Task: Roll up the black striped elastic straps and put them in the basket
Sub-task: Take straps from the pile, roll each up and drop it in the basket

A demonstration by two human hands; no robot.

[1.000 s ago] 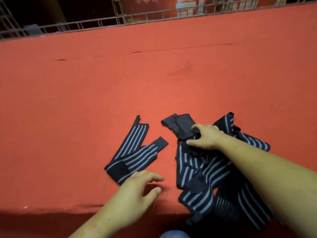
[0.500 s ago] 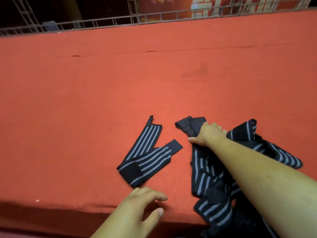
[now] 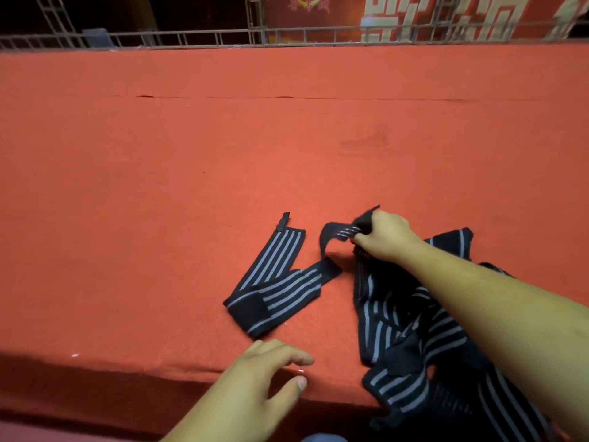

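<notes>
A heap of black straps with grey stripes (image 3: 411, 327) lies on the red cloth at the lower right and spills over the near edge. My right hand (image 3: 384, 239) grips the end of one strap (image 3: 338, 234) from that heap and holds it a little above the cloth, its tip curling down. A separate strap (image 3: 274, 282) lies folded in a V to the left of the heap. My left hand (image 3: 261, 378) hovers over the near edge just below this strap, fingers relaxed and holding nothing. No basket is in view.
The red cloth surface (image 3: 223, 148) stretches wide to the left and back, with a seam line across it. A metal railing (image 3: 191, 38) runs along its far edge. A dark shadowed drop lies below the near edge.
My right hand has closed on the strap end and lifted it off the cloth. The view has shifted so the straps sit further right. My left hand stays near the front edge.
</notes>
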